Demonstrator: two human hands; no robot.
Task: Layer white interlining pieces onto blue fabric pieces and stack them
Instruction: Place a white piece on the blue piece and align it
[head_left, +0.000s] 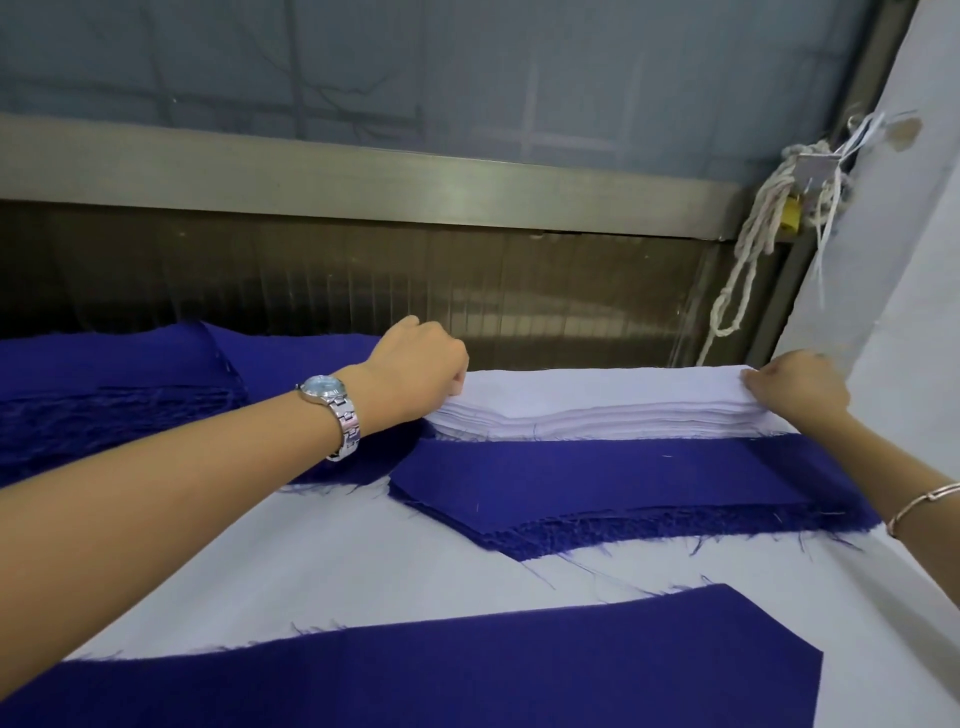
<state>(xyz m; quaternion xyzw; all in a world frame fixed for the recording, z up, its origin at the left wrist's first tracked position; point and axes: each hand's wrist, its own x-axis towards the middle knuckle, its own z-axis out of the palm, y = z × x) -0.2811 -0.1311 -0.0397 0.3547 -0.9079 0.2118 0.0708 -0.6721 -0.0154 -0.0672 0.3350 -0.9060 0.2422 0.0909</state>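
A stack of white interlining pieces (597, 402) lies along the far edge of the white-covered worktop (311, 561), towards its right corner. The left hand (415, 371) is at the stack's left end, fingers curled and pinching the top layers. The right hand (795, 387) is at the right end, thumb and fingers closed on the top layers, which lift slightly there. Just in front of the white stack, touching its near side, sits a stack of blue fabric pieces (597, 488) with frayed edges. A single large blue piece (467, 670) lies flat by the near edge, apart from that stack. More blue fabric (119, 395) is heaped at the far left. The left wrist wears a metal watch (332, 402), the right a thin bracelet (919, 506). A knotted rope (748, 244) hangs beyond the far right corner.
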